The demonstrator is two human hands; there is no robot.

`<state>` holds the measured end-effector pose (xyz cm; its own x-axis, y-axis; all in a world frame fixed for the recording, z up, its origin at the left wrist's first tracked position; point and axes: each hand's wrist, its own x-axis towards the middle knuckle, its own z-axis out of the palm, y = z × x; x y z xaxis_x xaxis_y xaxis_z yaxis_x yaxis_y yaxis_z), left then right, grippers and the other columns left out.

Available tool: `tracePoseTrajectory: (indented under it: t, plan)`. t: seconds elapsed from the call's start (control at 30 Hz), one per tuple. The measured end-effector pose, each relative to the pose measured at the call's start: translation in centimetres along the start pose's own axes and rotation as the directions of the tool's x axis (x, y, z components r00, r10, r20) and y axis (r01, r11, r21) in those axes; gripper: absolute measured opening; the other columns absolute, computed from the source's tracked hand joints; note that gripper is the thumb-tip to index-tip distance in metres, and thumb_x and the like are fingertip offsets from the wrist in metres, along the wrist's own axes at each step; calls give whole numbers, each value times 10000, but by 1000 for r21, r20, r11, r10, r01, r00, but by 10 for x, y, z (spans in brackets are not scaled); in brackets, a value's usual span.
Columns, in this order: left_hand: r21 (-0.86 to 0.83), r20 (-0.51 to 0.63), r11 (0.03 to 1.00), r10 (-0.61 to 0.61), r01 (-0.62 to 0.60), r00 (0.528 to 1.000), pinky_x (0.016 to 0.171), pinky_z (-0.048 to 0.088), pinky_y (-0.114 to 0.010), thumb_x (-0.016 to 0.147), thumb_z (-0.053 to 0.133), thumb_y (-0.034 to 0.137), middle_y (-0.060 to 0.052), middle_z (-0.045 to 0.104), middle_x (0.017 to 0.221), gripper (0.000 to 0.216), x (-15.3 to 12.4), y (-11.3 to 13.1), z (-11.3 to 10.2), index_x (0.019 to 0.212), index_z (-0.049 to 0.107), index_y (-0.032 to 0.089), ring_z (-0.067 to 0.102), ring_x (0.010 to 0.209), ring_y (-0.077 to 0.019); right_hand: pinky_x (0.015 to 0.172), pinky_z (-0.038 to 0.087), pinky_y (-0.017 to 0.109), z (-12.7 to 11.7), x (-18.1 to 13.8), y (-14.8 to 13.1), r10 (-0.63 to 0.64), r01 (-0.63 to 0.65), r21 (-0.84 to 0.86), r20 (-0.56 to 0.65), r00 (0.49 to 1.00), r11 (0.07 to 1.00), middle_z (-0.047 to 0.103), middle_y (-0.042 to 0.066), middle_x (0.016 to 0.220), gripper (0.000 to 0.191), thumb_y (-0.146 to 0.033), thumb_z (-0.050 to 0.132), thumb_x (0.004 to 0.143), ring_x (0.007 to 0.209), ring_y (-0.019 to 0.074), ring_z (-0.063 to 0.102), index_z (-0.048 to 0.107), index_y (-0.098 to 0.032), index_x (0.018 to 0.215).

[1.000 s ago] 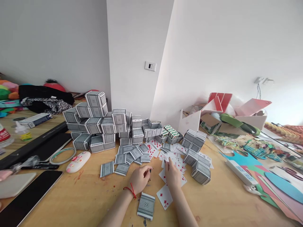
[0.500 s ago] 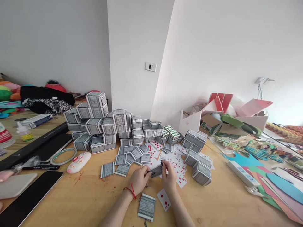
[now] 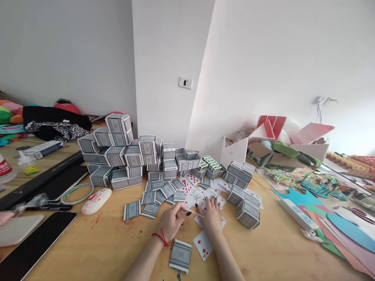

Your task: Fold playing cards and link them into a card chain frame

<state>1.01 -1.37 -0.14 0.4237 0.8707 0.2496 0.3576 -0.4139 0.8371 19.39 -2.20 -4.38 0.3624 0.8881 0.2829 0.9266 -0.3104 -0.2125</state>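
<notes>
My left hand (image 3: 171, 221), a red string round its wrist, pinches the edge of a playing card (image 3: 193, 212) that runs flat toward my right hand. My right hand (image 3: 211, 215) lies with fingers spread on the loose face-up cards (image 3: 205, 195) in the middle of the wooden table (image 3: 117, 242). A face-up diamond card (image 3: 204, 245) and a folded card box with a grey patterned back (image 3: 181, 255) lie just in front of my wrists. Behind stands a stack of several folded card boxes (image 3: 117, 152), with more on the right (image 3: 244, 197).
At the left lie a dark tablet (image 3: 35, 244), a long black bar (image 3: 41, 179), a ring (image 3: 76, 192), a pink-and-white mouse (image 3: 96, 201). At the right are a white power strip (image 3: 295, 210), coloured paper sheets (image 3: 336, 226) and an open cardboard box (image 3: 281, 144).
My right hand let go of the card both hands held and dropped flat onto the face-up cards. My left hand keeps a card pinched. The view shifted slightly.
</notes>
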Motion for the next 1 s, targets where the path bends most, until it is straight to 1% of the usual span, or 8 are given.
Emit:
tracePoseTrajectory:
  t: [0.2,0.43,0.57,0.67,0.77,0.83,0.93,1.0]
  plan:
    - [106,-62,994,23,-16,998,515,364,-200,827,341,373,-5,603,619,300,1,-2,2,725,563,199,549,574,-130,946,256,428,-8,-9,-16,-115,115,42,-2,993,992,450,143,1264,502,-443,406,787,1196,319,321,509,-129,1165]
    - [183,-154,982,-12,40,988,546,399,-214,789,403,281,-6,652,725,189,6,-11,6,847,572,218,583,612,-136,905,313,405,-10,-15,-31,-209,203,159,24,978,966,533,93,1182,370,-336,443,779,1130,294,394,573,-197,1096]
    - [200,-181,977,-39,75,983,543,414,-232,776,415,278,-4,647,686,199,7,-8,2,876,576,218,577,587,-147,888,333,403,-9,-16,-33,-155,163,281,-51,987,946,552,93,1135,314,-278,490,752,1085,278,428,595,-209,1040]
    - [181,-204,980,-44,82,978,575,435,-247,781,407,277,-21,659,764,229,8,-11,2,936,566,221,595,648,-161,873,362,383,-8,-14,-29,-60,102,427,-110,992,898,536,94,1128,324,-256,536,705,1068,266,438,590,-199,1020]
    - [148,-249,984,-58,98,967,642,453,-271,790,397,270,-49,650,905,282,10,-20,4,1035,525,216,602,750,-177,841,394,377,-7,-10,-24,71,19,607,-124,990,794,545,92,1085,290,-289,563,679,1021,262,477,606,-193,949]
    - [125,-276,985,-82,120,958,676,457,-287,793,393,269,-66,635,970,301,11,-27,6,1063,512,211,597,814,-188,771,435,359,-8,-7,-20,167,-63,737,-68,984,673,571,91,1028,289,-335,585,663,921,248,536,611,-188,910]
    - [70,-282,987,-116,141,952,689,456,-297,792,392,264,-80,633,974,304,13,-34,8,1063,516,206,594,856,-199,670,468,327,-13,-4,-17,223,-203,891,119,968,406,619,85,930,355,-376,637,622,793,224,587,610,-177,915]
    - [19,-284,989,-133,144,950,689,452,-300,788,396,269,-86,638,955,303,13,-35,7,1057,521,204,598,853,-202,683,471,319,-17,-4,-17,121,-274,940,254,960,204,637,83,916,393,-348,696,568,798,219,597,618,-173,911]
